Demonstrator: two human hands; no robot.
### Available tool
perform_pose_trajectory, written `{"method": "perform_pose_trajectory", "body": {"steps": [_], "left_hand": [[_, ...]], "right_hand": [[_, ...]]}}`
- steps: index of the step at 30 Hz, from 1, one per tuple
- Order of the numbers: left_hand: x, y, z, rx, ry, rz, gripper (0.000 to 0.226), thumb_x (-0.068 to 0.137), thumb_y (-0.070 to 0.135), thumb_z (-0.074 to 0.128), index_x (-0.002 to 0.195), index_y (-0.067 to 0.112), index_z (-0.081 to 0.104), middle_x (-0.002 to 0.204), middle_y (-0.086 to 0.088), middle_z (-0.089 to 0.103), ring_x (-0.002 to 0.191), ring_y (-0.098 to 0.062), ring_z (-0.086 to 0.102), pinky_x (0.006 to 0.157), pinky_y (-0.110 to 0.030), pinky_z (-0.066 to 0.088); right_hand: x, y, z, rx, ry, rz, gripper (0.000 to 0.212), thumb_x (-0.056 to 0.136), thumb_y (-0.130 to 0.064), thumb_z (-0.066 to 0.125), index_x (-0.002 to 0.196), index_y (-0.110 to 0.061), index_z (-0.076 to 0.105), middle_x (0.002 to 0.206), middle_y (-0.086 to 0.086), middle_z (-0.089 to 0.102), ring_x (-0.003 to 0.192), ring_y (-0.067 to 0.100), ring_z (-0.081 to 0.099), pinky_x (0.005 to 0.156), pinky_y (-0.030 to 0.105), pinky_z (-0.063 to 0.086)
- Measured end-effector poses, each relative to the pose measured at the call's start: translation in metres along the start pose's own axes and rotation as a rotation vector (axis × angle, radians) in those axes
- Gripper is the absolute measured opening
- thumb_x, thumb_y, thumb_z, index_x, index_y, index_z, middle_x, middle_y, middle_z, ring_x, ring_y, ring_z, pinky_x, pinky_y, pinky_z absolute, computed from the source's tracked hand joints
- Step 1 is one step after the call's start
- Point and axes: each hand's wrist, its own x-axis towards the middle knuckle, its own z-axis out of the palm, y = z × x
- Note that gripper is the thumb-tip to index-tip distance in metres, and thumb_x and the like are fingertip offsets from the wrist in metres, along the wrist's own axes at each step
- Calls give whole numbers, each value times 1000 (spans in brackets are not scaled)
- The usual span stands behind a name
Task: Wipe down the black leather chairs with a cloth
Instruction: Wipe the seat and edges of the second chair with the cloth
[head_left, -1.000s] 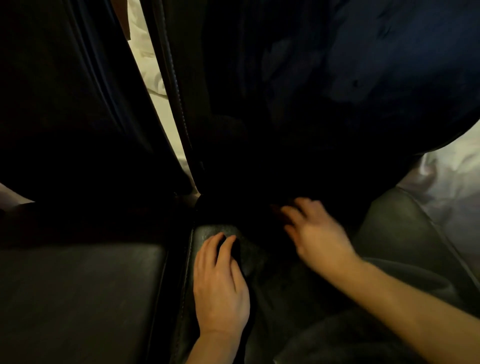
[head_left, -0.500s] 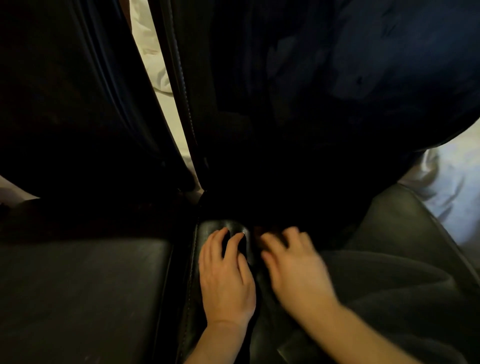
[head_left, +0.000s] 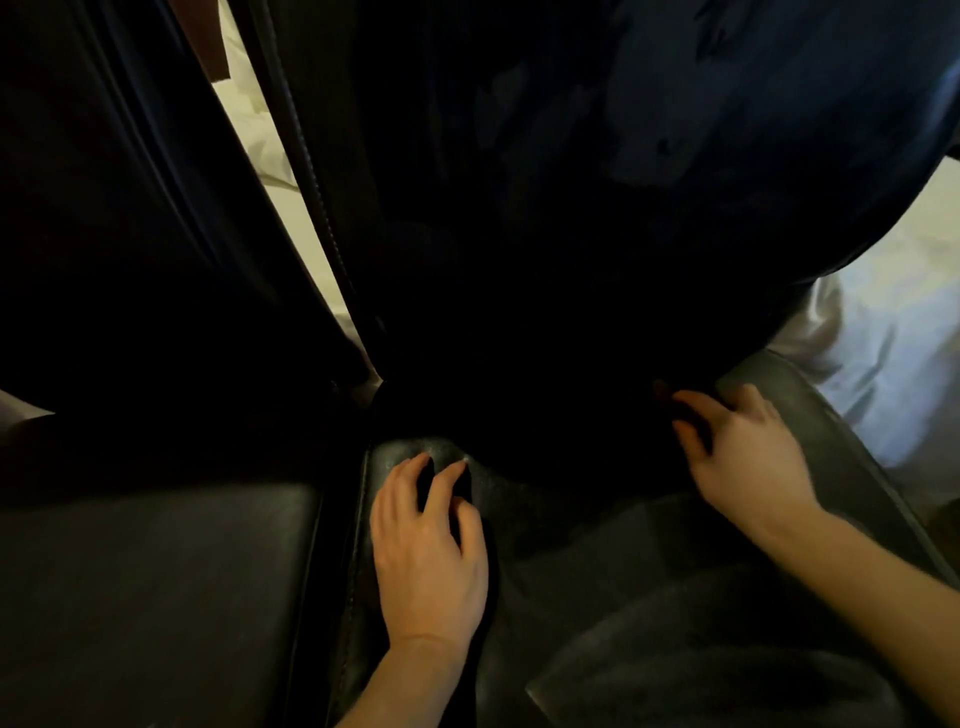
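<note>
Two black leather chairs stand side by side. My left hand (head_left: 426, 556) rests on the near chair's seat (head_left: 524, 499) at its back left corner, fingers spread and slightly bent. My right hand (head_left: 743, 447) is at the seat's back right, where seat and backrest (head_left: 571, 208) meet. Its fingers curl over something dark that looks like the cloth (head_left: 685, 418), barely distinguishable in the shadow. The second chair's seat (head_left: 156, 597) and backrest (head_left: 104, 208) lie to the left.
Grey soft fabric (head_left: 701, 660) lies over the front right of the near seat. White bedding (head_left: 893, 338) shows beyond the chair's right edge and through the narrow gap (head_left: 270, 130) between the two backrests.
My right hand swept left along the seat's back crease toward my left hand, then far right to the seat's back right corner. My left hand stayed in place.
</note>
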Motion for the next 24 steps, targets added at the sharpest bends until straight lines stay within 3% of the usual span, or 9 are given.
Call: {"method": "perform_pose_trajectory", "body": {"steps": [4,9,11,14,18,24], "left_hand": [[-1,0,2,32,27,25,43,96,37,35,128,28,63,141,3,49,141,-20,38,118,-48,32],[0,-4,6,63,61,10,45,92,37,34,122,28,67,137,1,55,137,-21,42,117,-44,33],[1,-3,6,87,52,-1,47,92,39,32,122,30,67,137,2,55,138,-19,40,117,-41,30],[3,-3,6,97,37,8,46,92,38,31,123,34,65,138,4,54,138,-17,38,117,-41,30],[6,-3,6,95,31,4,42,92,37,34,122,35,63,138,5,52,138,-18,40,117,-40,28],[2,-5,5,17,29,18,42,94,37,34,126,34,62,141,4,51,140,-18,39,118,-46,30]], "right_hand": [[-22,-59,19,18,18,-2,39,90,-28,59,127,-17,61,104,21,51,92,40,53,74,43,52],[-33,-144,44,127,-40,-240,32,85,-31,70,115,-21,67,104,12,59,92,30,60,66,38,56],[-10,-169,50,109,-70,-296,31,90,-31,63,119,-20,64,112,13,56,101,31,58,74,38,54],[25,-190,59,70,-165,-280,39,101,-32,42,138,-21,46,133,13,39,122,30,40,93,38,43],[54,-159,53,47,-204,-257,40,100,-36,40,140,-30,45,133,12,39,124,30,38,96,39,43],[76,-31,24,-40,-167,-59,40,100,-40,39,136,-30,51,121,17,47,115,36,45,89,43,47]]}}
